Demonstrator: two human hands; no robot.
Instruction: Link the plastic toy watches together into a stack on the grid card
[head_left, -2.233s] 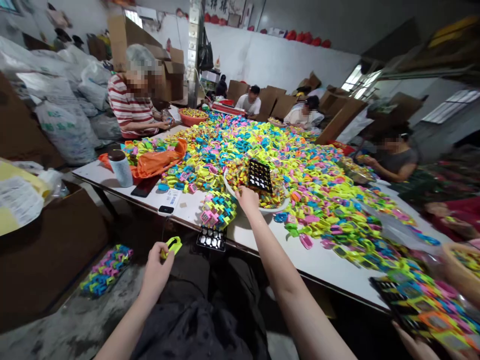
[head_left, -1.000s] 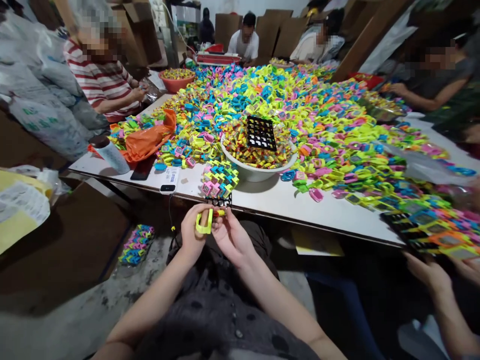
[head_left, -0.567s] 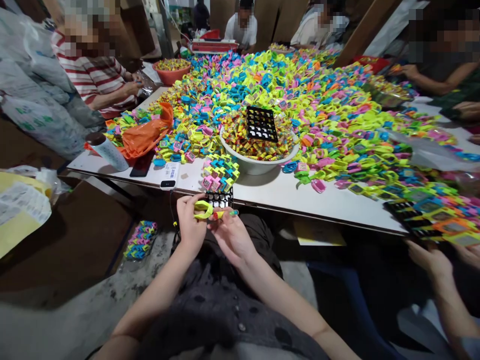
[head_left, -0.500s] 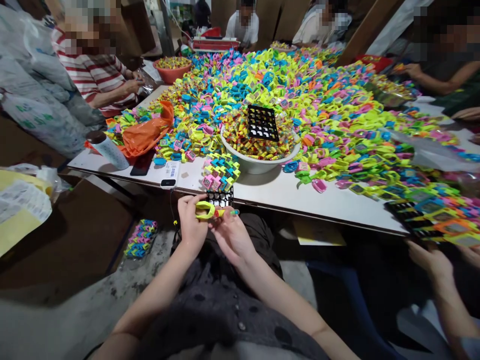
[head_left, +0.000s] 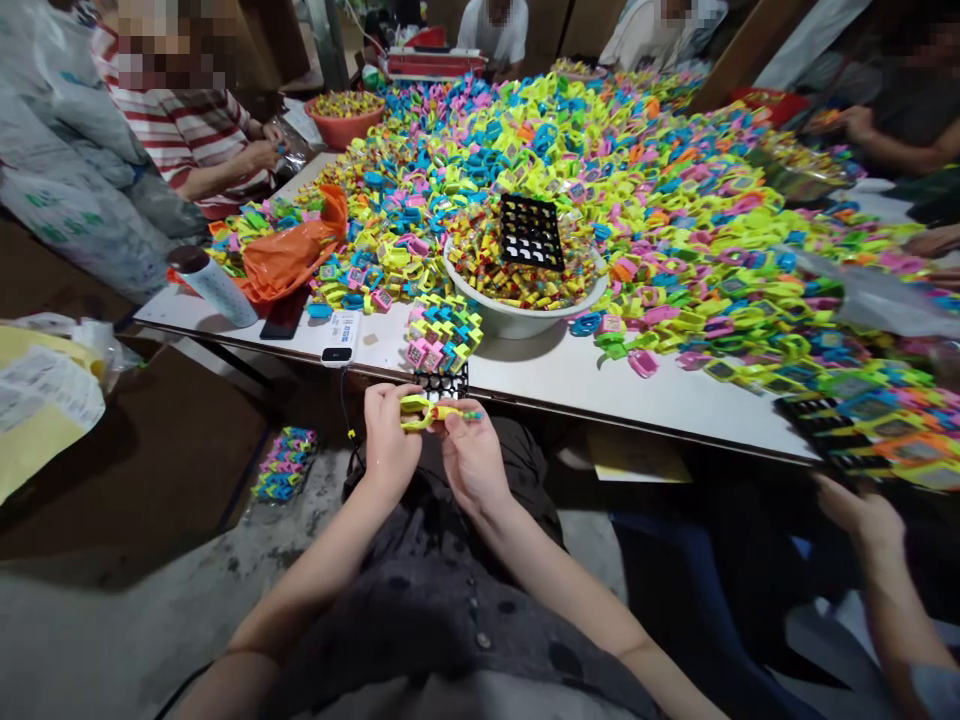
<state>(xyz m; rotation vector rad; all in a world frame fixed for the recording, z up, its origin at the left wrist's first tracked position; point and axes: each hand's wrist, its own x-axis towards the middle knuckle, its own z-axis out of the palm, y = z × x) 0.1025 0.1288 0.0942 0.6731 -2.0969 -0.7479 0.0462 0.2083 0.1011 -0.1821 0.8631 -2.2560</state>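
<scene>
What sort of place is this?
Likely a small manual workshop: a long table heaped with bright plastic pieces, a white basin full of small colorful pieces, and several people around the table.

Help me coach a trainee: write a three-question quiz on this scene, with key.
1. The right hand holds a small tube. What does the left hand hold: (a) phone, (b) yellow-green loop, (c) bottle?
2. True or false: the orange bag lies on the floor.
3. What colour tray rests on the contents of the white bowl?

Key: 1 b; 2 false, the orange bag is on the table; 3 black.
</scene>
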